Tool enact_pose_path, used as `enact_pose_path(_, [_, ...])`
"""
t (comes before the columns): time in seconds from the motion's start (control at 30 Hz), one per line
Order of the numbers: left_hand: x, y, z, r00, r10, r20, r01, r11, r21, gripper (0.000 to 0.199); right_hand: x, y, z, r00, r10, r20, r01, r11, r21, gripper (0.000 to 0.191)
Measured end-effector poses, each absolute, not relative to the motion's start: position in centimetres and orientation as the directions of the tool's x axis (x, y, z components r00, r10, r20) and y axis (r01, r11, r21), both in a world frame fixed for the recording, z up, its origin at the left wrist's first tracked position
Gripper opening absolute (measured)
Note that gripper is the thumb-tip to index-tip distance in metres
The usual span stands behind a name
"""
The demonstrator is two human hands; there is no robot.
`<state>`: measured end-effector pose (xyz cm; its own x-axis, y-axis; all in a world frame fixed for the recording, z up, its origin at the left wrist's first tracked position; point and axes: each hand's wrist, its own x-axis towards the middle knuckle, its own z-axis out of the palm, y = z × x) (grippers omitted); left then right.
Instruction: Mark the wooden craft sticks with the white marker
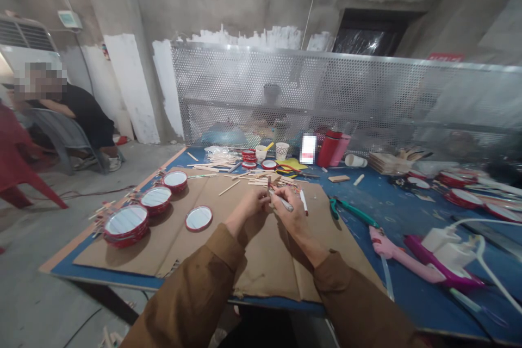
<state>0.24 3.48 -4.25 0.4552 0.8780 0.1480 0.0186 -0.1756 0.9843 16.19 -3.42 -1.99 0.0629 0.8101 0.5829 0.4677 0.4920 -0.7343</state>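
Note:
My left hand [248,211] pinches a thin wooden craft stick [269,185] upright above a brown cardboard sheet [265,277]. My right hand [290,212] holds a slim silver-tipped pen [283,202], its tip close to that stick. Just beside my right hand, a white marker with a red end [304,202] lies on the cardboard. Further left on the sheet are round mirrors in red rims: a stacked one [126,225], another stack [155,199], a third [175,180] and a single one [198,218]. Loose craft sticks [253,176] lie scattered beyond my hands.
The blue table [81,267] also holds green-handled pliers [354,213], pink and magenta glue guns [440,263], white power adapters [444,244] and a red flask [328,150]. A perforated metal screen [285,87] stands behind it. A seated person [77,119] is at left.

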Motion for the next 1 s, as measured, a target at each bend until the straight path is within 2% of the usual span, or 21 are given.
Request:
enact_pose_path(0.4, [0.0, 3.7, -4.4, 0.464, 0.874, 0.143, 0.091, -0.207, 0.974, 0.023, 16.1, -3.5, -1.8, 0.068, 0.804, 0.59, 0.468, 0.497, -0.731, 0.025])
enact_pose_path(0.63, [0.1, 3.7, -4.3, 0.45, 0.885, 0.117, 0.099, -0.18, 0.979, 0.022, 16.5, -3.2, -2.3, 0.055, 0.814, 0.579, 0.481, 0.486, -0.729, 0.024])
enact_pose_path(1.0, [0.2, 3.7, -4.5, 0.445, 0.882, 0.154, 0.06, -0.201, 0.978, 0.025, 16.1, -3.8, -1.3, 0.061, 0.811, 0.582, 0.469, 0.492, -0.734, 0.022])
